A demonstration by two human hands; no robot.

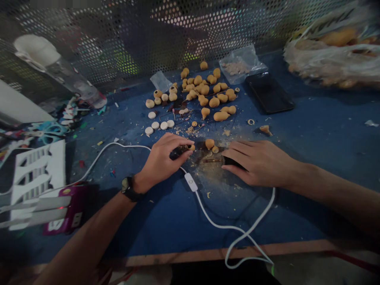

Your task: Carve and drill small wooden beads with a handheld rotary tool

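Blue workbench [308, 206], perforated metal screen [89, 35], left hand [162, 162] and right hand [258, 163] curled over dark objects [179, 152] (grip unclear)

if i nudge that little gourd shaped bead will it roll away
Probably, yes: the wooden gourd bead between the left hand and right hand has a rounded body. Its narrow neck may make it curve rather than run straight. It likely feels light and hard, as the sawdust nearby suggests carved wood.

Head-worn camera, facing forward, down, near left hand [162, 162], right hand [258, 162]
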